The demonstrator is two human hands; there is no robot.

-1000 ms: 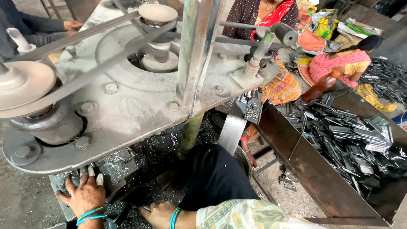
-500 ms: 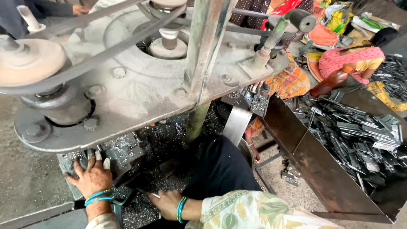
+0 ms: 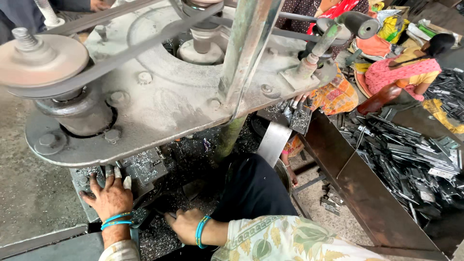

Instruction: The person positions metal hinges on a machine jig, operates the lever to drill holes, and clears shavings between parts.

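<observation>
**Hands low under the press**

Left hand [image 3: 110,197] flat, fingers [image 3: 107,173] spread on the metal block [image 3: 145,165] w/ shavings. Right hand [image 3: 186,226] curled in the scrap; grip unclear. Belt [image 3: 121,60] & pulley [image 3: 41,60] just above — risk: sleeve or fingers could snag, sharp chips cut.

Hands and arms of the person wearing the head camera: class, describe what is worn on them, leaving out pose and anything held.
The left hand is bare, with two thin turquoise bangles at the wrist and a pale sleeve edge below. The right hand is also bare, with turquoise bangles at its wrist; its forearm runs into a cream sleeve printed with green leaves and yellow flowers. No gloves or rings show.
</observation>
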